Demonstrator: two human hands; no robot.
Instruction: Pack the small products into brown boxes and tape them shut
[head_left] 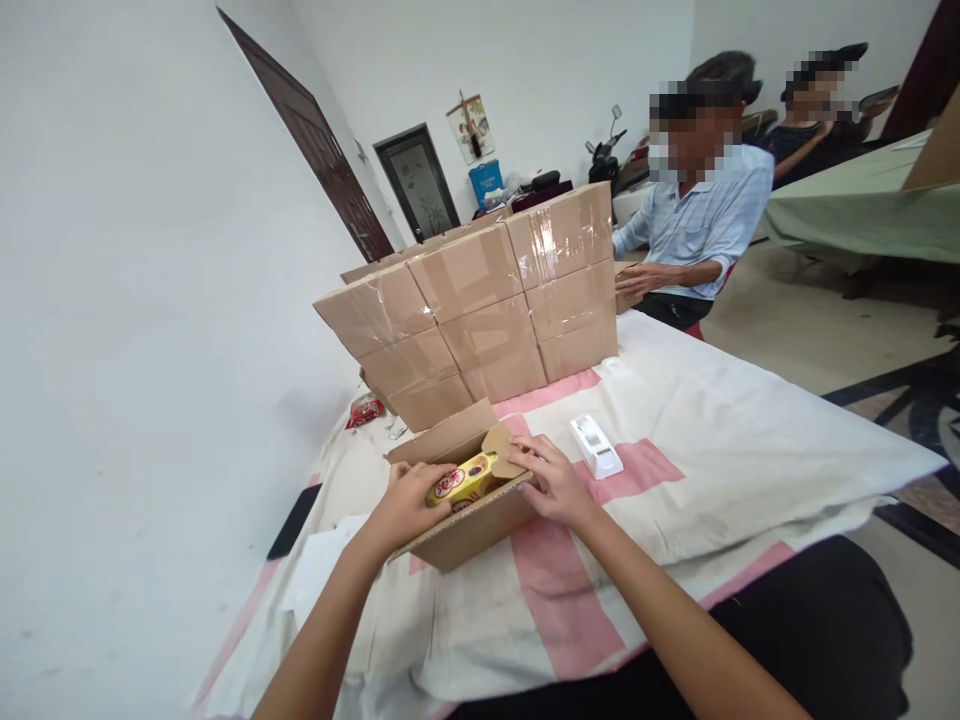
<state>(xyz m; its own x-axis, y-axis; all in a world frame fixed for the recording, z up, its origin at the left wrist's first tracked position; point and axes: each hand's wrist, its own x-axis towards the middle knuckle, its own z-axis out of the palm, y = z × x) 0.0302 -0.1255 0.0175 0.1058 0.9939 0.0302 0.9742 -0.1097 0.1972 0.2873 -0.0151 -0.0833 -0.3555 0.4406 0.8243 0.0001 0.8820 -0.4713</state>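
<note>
An open cardboard box (476, 535) stands in front of me on the cloth-covered table. Inside it lies a small yellow packet box (466, 480) with red lettering. My left hand (411, 505) is closed on the left end of this yellow box, thumb on top, at the carton's left side. At the opposite end my right hand (551, 482) grips the carton's right edge by its small side flap (501, 448). The carton's long far flap (442, 432) sticks up behind. How deep the yellow box sits, and what is under it, stays hidden.
Behind the carton rises a stack of taped cardboard boxes (487, 300). A white plastic tape dispenser or similar holder (596, 447) lies to the right. A black phone (293, 522) and a red packet (365, 411) are at left. Another person (694, 220) sits beyond the stack, hands on cardboard.
</note>
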